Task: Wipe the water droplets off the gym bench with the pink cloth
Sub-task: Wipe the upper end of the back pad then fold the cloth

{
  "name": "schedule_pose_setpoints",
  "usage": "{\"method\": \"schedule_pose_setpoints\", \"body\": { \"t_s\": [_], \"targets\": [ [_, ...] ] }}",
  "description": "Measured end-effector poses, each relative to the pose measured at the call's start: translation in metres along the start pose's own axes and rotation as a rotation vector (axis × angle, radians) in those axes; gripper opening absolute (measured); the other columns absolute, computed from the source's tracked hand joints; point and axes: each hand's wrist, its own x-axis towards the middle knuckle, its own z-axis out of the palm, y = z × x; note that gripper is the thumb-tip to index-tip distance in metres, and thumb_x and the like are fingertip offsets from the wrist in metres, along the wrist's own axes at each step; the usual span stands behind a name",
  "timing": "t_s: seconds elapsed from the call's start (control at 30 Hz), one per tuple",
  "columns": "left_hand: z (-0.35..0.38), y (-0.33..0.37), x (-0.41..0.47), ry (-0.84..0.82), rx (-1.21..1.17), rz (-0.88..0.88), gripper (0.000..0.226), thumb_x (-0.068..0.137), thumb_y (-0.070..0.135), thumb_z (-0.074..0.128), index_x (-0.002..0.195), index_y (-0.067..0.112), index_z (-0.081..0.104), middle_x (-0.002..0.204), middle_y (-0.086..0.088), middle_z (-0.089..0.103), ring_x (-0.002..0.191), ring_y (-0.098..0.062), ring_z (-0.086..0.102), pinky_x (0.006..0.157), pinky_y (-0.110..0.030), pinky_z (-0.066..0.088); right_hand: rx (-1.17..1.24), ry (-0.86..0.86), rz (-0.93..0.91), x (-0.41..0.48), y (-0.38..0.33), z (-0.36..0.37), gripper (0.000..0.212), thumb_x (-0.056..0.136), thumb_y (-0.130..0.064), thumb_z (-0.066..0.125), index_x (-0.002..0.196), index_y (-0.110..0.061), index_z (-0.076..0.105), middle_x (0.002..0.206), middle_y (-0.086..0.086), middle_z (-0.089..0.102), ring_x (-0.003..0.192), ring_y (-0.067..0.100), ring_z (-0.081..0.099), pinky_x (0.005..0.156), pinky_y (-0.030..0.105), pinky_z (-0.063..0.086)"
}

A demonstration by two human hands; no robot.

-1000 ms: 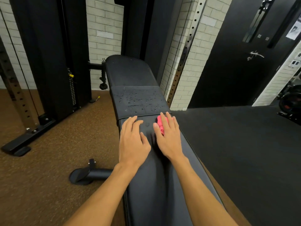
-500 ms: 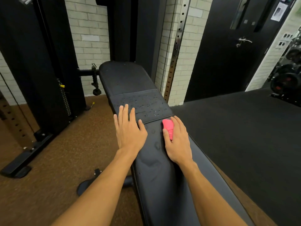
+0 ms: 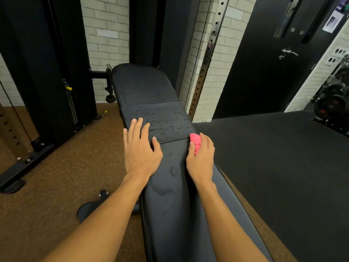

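Head view puts the pink cloth (image 3: 195, 143) at the right edge of the bench (image 3: 170, 224), bunched into a small wad just at the seam where the near pad meets the middle pad. The right hand (image 3: 201, 163) has its fingers curled round the cloth, with only the front of it poking out. Most water droplets (image 3: 166, 120) bead on the middle pad just ahead of the cloth, a few larger ones lie on the near pad between the hands, and scattered specks dot the far pad. The left hand (image 3: 140, 150) lies flat on the left side of the bench, fingers straight and slightly spread, holding nothing, its fingertips on the wet pad.

The wipe looks barely begun. A wad this tight would likely smear, so opening it to a wider face should help. Overlapping strokes across the middle pad seem best, with the left hand steadying from a drier spot, lest its fingers cover drops.
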Motion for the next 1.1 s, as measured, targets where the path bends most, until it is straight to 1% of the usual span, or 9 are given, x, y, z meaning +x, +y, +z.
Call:
{"method": "schedule_pose_setpoints", "body": {
  "t_s": [0.13,0.23,0.37,0.57,0.63,0.77,0.83,0.97,1.1],
  "targets": [
    [0.000,0.000,0.002,0.009,-0.010,0.001,0.053,0.103,0.027,0.056,0.153,0.011,0.052,0.170,-0.005,0.035,0.164,-0.020,0.014,0.134,-0.051,0.011,0.007,-0.069,-0.031,0.045,-0.019,0.011,0.053,0.115,-0.032,0.044,0.163,-0.012,0.038,0.167,0.012,0.037,0.154,0.029,0.032,0.126,0.043,0.030],
    [0.003,-0.002,0.001,0.016,-0.004,-0.007,0.053,0.103,0.027,0.055,0.154,0.012,0.052,0.170,-0.004,0.035,0.164,-0.019,0.015,0.134,-0.050,0.010,-0.035,-0.174,-0.235,0.054,-0.027,0.018,0.049,0.115,-0.032,0.045,0.161,-0.017,0.042,0.167,0.007,0.039,0.155,0.024,0.031,0.129,0.042,0.029],
    [0.003,-0.002,-0.001,0.027,-0.010,-0.006,0.052,0.103,0.027,0.054,0.154,0.012,0.051,0.170,-0.002,0.035,0.164,-0.018,0.015,0.134,-0.049,0.009,-0.088,-0.218,-0.510,0.036,-0.003,0.006,0.047,0.114,-0.033,0.047,0.159,-0.018,0.049,0.165,0.000,0.044,0.156,0.016,0.032,0.130,0.031,0.024],
    [0.003,-0.002,-0.001,0.031,-0.029,-0.007,0.051,0.103,0.026,0.056,0.152,0.012,0.053,0.169,-0.002,0.036,0.164,-0.018,0.016,0.135,-0.048,0.009,-0.056,-0.138,-0.185,0.059,-0.003,0.010,0.050,0.114,-0.031,0.044,0.161,-0.017,0.044,0.168,0.005,0.041,0.157,0.023,0.031,0.131,0.043,0.027],
    [0.003,-0.002,-0.001,0.031,-0.030,-0.006,0.051,0.103,0.026,0.055,0.152,0.012,0.053,0.170,-0.002,0.036,0.164,-0.018,0.016,0.135,-0.047,0.009,-0.064,-0.148,-0.228,0.061,-0.013,0.016,0.049,0.114,-0.031,0.042,0.162,-0.018,0.043,0.169,0.005,0.039,0.158,0.023,0.029,0.131,0.040,0.024],
    [0.002,-0.002,-0.001,0.035,-0.026,-0.008,0.050,0.104,0.025,0.055,0.153,0.012,0.053,0.170,-0.002,0.036,0.164,-0.017,0.016,0.135,-0.045,0.007,-0.119,-0.222,-0.481,0.046,0.003,0.003,0.046,0.115,-0.037,0.040,0.159,-0.025,0.050,0.165,-0.004,0.043,0.157,0.015,0.032,0.130,0.033,0.025],
    [0.002,-0.002,-0.001,0.035,-0.024,-0.007,0.051,0.104,0.025,0.054,0.153,0.013,0.053,0.170,-0.001,0.036,0.164,-0.017,0.016,0.135,-0.045,0.007,-0.112,-0.225,-0.446,0.045,0.013,-0.005,0.046,0.115,-0.035,0.045,0.159,-0.024,0.049,0.166,-0.005,0.043,0.156,0.013,0.032,0.129,0.032,0.025],
    [0.003,-0.003,0.000,0.035,-0.018,-0.003,0.051,0.105,0.026,0.053,0.154,0.014,0.052,0.171,-0.001,0.035,0.164,-0.017,0.015,0.135,-0.046,0.008,-0.083,-0.168,-0.236,0.060,-0.007,0.008,0.049,0.115,-0.031,0.043,0.163,-0.020,0.042,0.170,0.003,0.038,0.158,0.022,0.028,0.131,0.040,0.024],
    [0.004,-0.003,-0.001,0.032,-0.020,-0.003,0.051,0.105,0.026,0.053,0.154,0.015,0.052,0.171,-0.001,0.035,0.164,-0.017,0.015,0.135,-0.047,0.008,-0.119,-0.196,-0.411,0.050,-0.014,0.012,0.048,0.115,-0.033,0.042,0.162,-0.021,0.044,0.169,0.003,0.039,0.159,0.025,0.029,0.130,0.045,0.027]
  ]
}}
